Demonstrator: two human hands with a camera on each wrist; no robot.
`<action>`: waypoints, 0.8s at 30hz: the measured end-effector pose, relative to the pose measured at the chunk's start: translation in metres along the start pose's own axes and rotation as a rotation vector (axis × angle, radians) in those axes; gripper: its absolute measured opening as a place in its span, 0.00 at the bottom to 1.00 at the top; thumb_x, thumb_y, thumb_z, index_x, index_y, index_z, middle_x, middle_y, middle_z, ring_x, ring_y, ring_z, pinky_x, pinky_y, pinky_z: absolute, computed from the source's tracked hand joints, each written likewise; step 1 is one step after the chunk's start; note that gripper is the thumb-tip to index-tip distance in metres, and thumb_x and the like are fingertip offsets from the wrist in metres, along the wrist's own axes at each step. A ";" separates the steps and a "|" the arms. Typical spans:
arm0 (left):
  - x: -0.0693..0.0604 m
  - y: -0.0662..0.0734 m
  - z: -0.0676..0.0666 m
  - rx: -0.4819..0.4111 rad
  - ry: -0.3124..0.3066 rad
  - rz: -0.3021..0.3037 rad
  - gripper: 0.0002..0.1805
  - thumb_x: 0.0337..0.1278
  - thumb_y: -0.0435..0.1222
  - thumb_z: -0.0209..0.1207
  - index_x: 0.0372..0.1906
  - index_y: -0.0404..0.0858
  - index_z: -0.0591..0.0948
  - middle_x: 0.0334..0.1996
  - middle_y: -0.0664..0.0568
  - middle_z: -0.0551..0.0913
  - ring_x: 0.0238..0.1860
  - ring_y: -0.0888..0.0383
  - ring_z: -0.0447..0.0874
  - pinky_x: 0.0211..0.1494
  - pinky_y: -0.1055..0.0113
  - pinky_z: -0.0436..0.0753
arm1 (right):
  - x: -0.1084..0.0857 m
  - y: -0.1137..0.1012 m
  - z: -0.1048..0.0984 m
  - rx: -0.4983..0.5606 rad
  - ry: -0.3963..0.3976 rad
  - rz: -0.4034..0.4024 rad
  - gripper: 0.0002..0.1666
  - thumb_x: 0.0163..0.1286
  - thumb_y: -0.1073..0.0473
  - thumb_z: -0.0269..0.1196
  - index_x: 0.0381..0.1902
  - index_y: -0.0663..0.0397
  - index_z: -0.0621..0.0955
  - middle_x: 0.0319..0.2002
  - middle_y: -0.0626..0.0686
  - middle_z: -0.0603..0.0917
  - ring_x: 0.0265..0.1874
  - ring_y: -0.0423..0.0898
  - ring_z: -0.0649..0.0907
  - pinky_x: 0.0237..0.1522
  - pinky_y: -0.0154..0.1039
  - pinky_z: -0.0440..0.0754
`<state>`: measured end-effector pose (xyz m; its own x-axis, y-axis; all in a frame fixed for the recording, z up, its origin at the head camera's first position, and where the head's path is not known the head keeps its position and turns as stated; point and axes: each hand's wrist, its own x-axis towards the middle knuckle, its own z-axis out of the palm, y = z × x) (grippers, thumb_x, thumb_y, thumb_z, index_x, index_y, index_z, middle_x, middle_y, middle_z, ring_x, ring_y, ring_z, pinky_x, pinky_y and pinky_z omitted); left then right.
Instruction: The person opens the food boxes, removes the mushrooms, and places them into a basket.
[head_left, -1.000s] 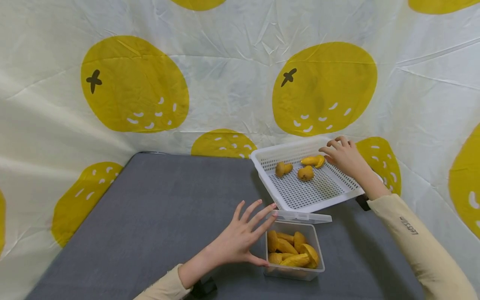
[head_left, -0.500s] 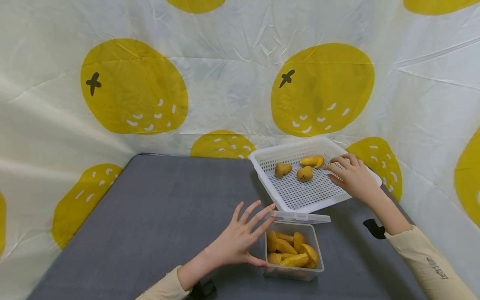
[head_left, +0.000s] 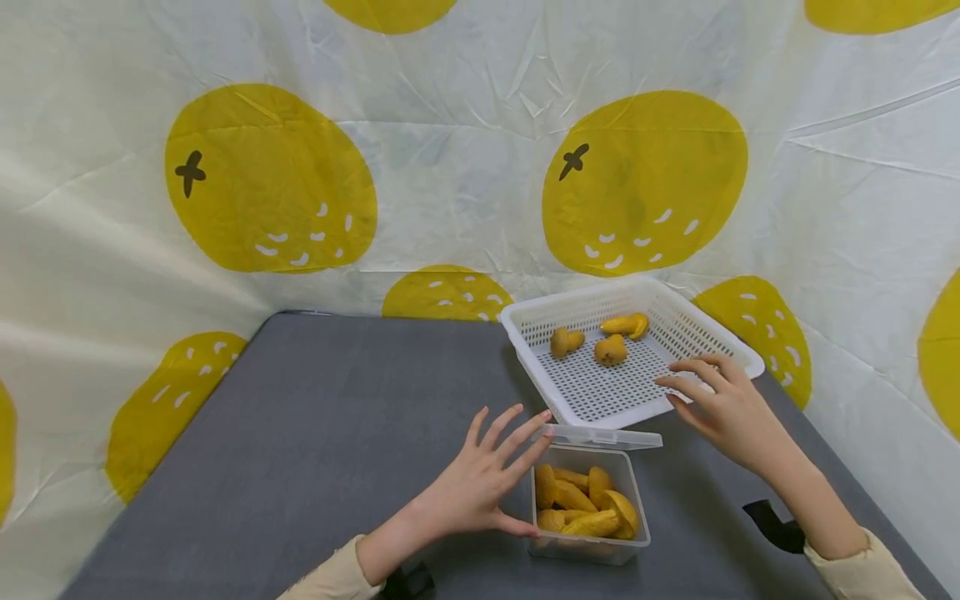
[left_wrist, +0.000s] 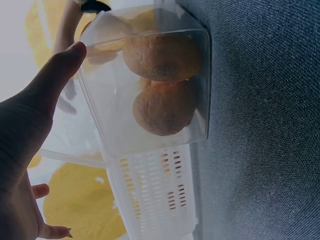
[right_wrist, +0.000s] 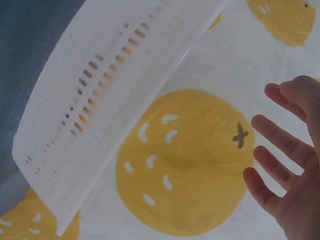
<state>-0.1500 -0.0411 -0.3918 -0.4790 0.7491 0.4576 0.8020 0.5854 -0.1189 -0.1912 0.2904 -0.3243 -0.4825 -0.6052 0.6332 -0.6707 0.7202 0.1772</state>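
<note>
In the head view, my left hand (head_left: 480, 487) has its fingers spread beside a clear plastic box (head_left: 588, 550); its thumb touches or nearly touches the box's left rim. Several yellow-brown mushrooms (head_left: 592, 523) fill the box, whose lid (head_left: 600, 437) stands open at the back. My right hand (head_left: 731, 412), fingers loosely bent and holding nothing, hovers by the right front edge of a white perforated basket (head_left: 540, 367). Inside the basket lie three mushrooms (head_left: 611, 350). The left wrist view shows the thumb of my left hand (left_wrist: 30, 125) at the box's edge.
The dark grey table (head_left: 337, 417) stretches to the left of the box and basket. Behind it hangs a white curtain (head_left: 457, 192) with large yellow fruit prints. A black strap (head_left: 776, 527) is at the right wrist.
My right hand has moved from over the back right of the basket toward its front right edge, nearer to me. The left hand, box and basket mushrooms have stayed in place.
</note>
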 end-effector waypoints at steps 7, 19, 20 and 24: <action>0.001 0.000 0.003 -0.022 0.012 0.000 0.66 0.25 0.72 0.56 0.70 0.43 0.45 0.71 0.49 0.42 0.70 0.46 0.39 0.59 0.38 0.57 | -0.015 -0.023 -0.014 0.005 -0.002 0.023 0.33 0.70 0.39 0.35 0.38 0.50 0.82 0.38 0.53 0.79 0.40 0.52 0.71 0.41 0.42 0.64; 0.002 -0.002 0.004 -0.034 0.021 0.006 0.67 0.23 0.72 0.56 0.70 0.42 0.45 0.70 0.46 0.46 0.69 0.46 0.39 0.59 0.38 0.57 | -0.039 -0.068 -0.025 0.027 -0.090 0.061 0.30 0.68 0.39 0.37 0.33 0.47 0.81 0.35 0.45 0.79 0.36 0.41 0.73 0.38 0.35 0.67; 0.002 -0.002 0.004 -0.034 0.022 0.005 0.67 0.23 0.72 0.56 0.70 0.42 0.45 0.70 0.46 0.47 0.69 0.46 0.40 0.59 0.38 0.57 | -0.039 -0.072 -0.024 0.035 -0.081 0.048 0.29 0.69 0.40 0.37 0.34 0.47 0.81 0.36 0.45 0.79 0.36 0.41 0.73 0.38 0.35 0.67; 0.002 -0.001 0.004 -0.039 0.013 -0.001 0.67 0.23 0.72 0.56 0.70 0.42 0.45 0.70 0.47 0.46 0.69 0.46 0.39 0.60 0.39 0.56 | -0.038 -0.084 -0.019 0.044 -0.043 -0.012 0.27 0.69 0.42 0.38 0.35 0.46 0.81 0.36 0.45 0.79 0.35 0.40 0.74 0.37 0.34 0.67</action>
<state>-0.1533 -0.0388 -0.3938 -0.4751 0.7446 0.4688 0.8152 0.5730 -0.0840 -0.1056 0.2594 -0.3490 -0.4975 -0.6285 0.5978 -0.7006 0.6976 0.1503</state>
